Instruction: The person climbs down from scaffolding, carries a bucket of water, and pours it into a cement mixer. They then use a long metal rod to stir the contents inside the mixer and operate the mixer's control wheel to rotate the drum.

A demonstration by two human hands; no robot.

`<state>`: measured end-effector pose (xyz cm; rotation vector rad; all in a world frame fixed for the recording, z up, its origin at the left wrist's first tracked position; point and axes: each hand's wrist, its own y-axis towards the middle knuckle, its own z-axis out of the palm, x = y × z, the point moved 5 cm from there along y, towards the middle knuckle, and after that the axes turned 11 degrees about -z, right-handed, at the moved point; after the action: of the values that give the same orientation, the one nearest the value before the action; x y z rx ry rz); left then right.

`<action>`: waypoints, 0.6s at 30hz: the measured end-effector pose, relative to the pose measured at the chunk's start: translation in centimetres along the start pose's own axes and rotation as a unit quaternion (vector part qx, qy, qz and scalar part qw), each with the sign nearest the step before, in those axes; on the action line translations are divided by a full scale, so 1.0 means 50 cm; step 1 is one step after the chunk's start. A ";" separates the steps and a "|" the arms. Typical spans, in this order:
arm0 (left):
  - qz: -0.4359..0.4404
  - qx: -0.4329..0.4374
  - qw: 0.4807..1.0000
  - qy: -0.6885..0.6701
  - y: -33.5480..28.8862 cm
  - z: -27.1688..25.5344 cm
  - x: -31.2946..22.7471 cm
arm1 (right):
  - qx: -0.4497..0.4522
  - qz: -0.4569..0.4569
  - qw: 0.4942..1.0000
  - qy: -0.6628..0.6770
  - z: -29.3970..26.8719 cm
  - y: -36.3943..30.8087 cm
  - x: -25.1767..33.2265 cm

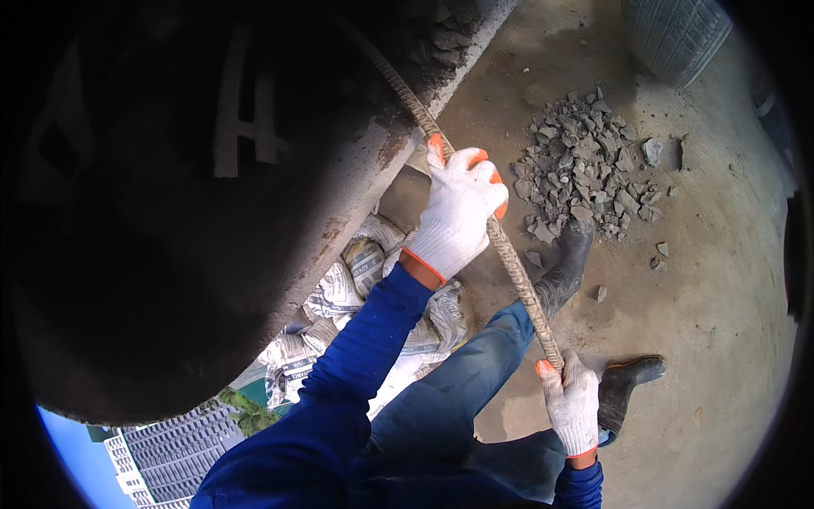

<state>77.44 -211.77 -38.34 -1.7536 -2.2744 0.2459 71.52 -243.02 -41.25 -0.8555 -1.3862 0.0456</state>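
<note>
A long ribbed steel bar (pixel 517 271), like rebar, runs slantwise from the dark upper left down towards my lower right. My left hand (pixel 462 204), in a white knit glove with orange on the fingers, is closed around its middle. At its lower end my right hand (pixel 572 403), gloved the same way, grips the bar with the thumb along it. The upper end reaches over a concrete edge (pixel 360 182) and fades into dark shadow, so its tip is hidden.
Broken concrete rubble (pixel 585 161) lies heaped on the floor (pixel 712 314) just beyond my front boot (pixel 568 263). Filled sacks (pixel 449 314) are piled below the concrete edge. A grey ribbed round object (pixel 678 38) stands at upper right. A building (pixel 178 450) shows outside at lower left.
</note>
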 end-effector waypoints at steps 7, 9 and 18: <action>0.128 0.111 0.981 -0.093 -0.173 0.030 -0.217 | -0.023 0.023 0.993 -0.114 -0.021 -0.268 -0.182; 0.144 0.118 0.976 -0.112 -0.209 0.029 -0.251 | -0.021 -0.002 0.990 -0.138 -0.037 -0.316 -0.233; 0.041 -0.011 0.999 0.020 -0.097 0.098 -0.011 | -0.034 -0.079 0.956 -0.281 -0.015 -0.037 -0.101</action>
<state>71.61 -213.42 -41.65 -1.8469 -2.1885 0.1997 70.16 -247.22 -44.41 -0.8177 -1.9974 0.1259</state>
